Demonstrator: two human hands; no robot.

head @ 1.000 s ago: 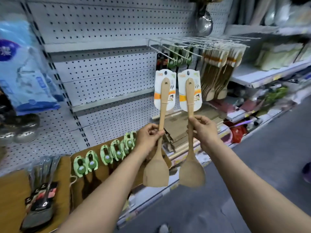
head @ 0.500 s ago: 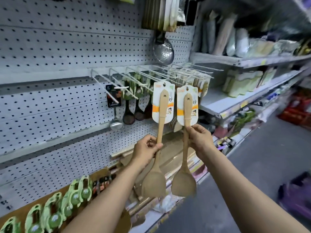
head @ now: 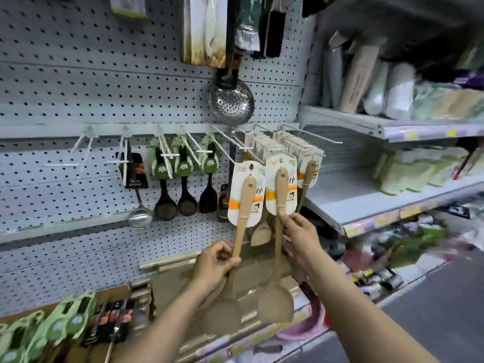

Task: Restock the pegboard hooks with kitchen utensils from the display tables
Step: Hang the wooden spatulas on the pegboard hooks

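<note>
I hold two carded wooden spatulas upright in front of the grey pegboard (head: 78, 95). My left hand (head: 216, 263) grips the handle of the left spatula (head: 243, 205). My right hand (head: 301, 234) pinches the handle of the right spatula (head: 281, 195), whose card top reaches the front tip of a wire hook (head: 248, 148) that carries more carded wooden spatulas (head: 296, 150). Both blades hang below my hands. Empty white hooks (head: 86, 150) stick out of the rail further left.
Dark ladles with green cards (head: 183, 184) and a small strainer (head: 140, 217) hang on neighbouring hooks. A steel skimmer (head: 231, 102) hangs above. A display table (head: 167, 289) below holds green-carded utensils (head: 60, 326). Shelves (head: 387, 127) with packaged goods stand at the right, the aisle floor (head: 445, 310) beneath.
Both hands have lifted the spatulas closer to the hook row, the right one higher. The view has swung up and right along the pegboard.
</note>
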